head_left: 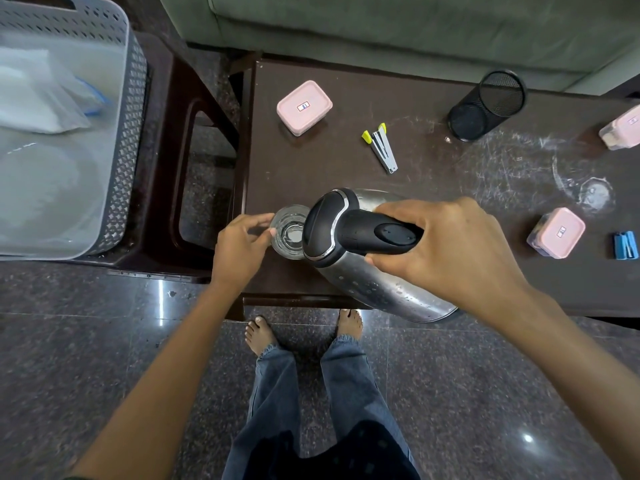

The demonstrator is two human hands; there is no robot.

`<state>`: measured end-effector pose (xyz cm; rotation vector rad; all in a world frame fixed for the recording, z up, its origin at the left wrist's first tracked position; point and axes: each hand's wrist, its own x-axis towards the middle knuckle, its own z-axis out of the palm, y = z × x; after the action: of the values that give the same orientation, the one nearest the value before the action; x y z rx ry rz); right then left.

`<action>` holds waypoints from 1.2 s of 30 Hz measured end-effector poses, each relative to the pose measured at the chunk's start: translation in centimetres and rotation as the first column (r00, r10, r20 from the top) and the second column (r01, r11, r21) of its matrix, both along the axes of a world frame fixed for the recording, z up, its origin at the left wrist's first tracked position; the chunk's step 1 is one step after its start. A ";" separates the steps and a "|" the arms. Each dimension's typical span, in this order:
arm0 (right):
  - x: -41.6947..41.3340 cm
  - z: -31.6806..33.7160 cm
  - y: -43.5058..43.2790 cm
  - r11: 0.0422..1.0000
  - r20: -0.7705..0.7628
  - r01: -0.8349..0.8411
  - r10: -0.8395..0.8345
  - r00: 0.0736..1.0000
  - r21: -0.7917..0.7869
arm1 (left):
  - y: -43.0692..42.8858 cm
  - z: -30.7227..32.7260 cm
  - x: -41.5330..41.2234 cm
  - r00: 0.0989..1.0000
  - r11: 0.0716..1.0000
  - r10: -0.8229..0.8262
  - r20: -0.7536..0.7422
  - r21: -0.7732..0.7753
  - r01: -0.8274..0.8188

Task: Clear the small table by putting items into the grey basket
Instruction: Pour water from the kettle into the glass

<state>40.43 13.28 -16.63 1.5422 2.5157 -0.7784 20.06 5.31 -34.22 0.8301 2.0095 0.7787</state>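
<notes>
A steel kettle (374, 289) with a black lid and handle is tilted over the near left part of the dark small table (311, 168). My right hand (450, 247) grips its handle. A clear glass (289, 233) stands near the table's left edge, just left of the kettle's lid. My left hand (242, 244) curls round the glass, thumb and fingers at its rim. The grey basket (128, 133) sits on a brown stool at the far left, with a clear bag and plastic inside.
On the table lie three pink-lidded boxes (304, 107) (557, 232) (623, 128), a yellow-tipped stapler (382, 148), a black mesh pen cup (486, 105) on its side and a blue stapler (625, 244). A green sofa (415, 26) runs behind. My bare feet stand by the table's front edge.
</notes>
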 end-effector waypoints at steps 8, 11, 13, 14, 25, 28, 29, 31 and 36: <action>0.0 0.1 0.0 1.000 0.015 -0.008 0.008 1.000 -0.006 | -0.1 -0.3 0.1 1.000 1.000 -0.005 -0.031 0.027 0.006; 0.1 0.0 0.1 1.000 0.014 -0.014 0.014 1.000 -0.002 | -0.1 -0.4 0.2 0.997 0.999 -0.016 -0.074 0.035 0.019; 0.1 0.0 0.0 1.000 0.015 -0.013 0.013 1.000 0.002 | -0.1 -0.4 0.3 0.996 0.999 -0.012 -0.086 0.041 0.016; 0.1 0.0 0.0 1.000 0.022 -0.011 0.011 1.000 0.001 | -0.1 -0.4 0.3 0.996 0.999 -0.008 -0.086 0.046 0.012; 0.2 0.1 0.2 1.000 0.046 -0.012 0.012 0.999 -0.004 | -0.2 -0.1 0.5 0.996 0.998 0.001 -0.084 0.066 0.004; 0.3 0.1 0.4 1.000 0.051 -0.014 0.016 0.999 -0.023 | -0.2 0.0 0.6 0.998 0.998 0.004 -0.070 0.071 0.001; 0.4 0.1 0.4 1.000 0.051 -0.015 0.017 0.999 -0.027 | -0.2 0.0 0.6 0.998 0.998 0.004 -0.058 0.069 0.000; 0.5 0.1 0.6 0.999 0.044 -0.019 0.020 0.999 -0.029 | -0.2 0.0 0.6 0.999 0.998 0.001 -0.044 0.068 0.002; 0.6 0.2 0.9 0.999 0.041 -0.028 0.030 0.999 -0.032 | -0.3 -0.2 0.5 0.999 0.997 -0.004 -0.050 0.076 0.008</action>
<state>41.03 14.21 -16.47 1.4930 2.4786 -0.7710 20.59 4.98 -34.38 0.9071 2.0312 0.8428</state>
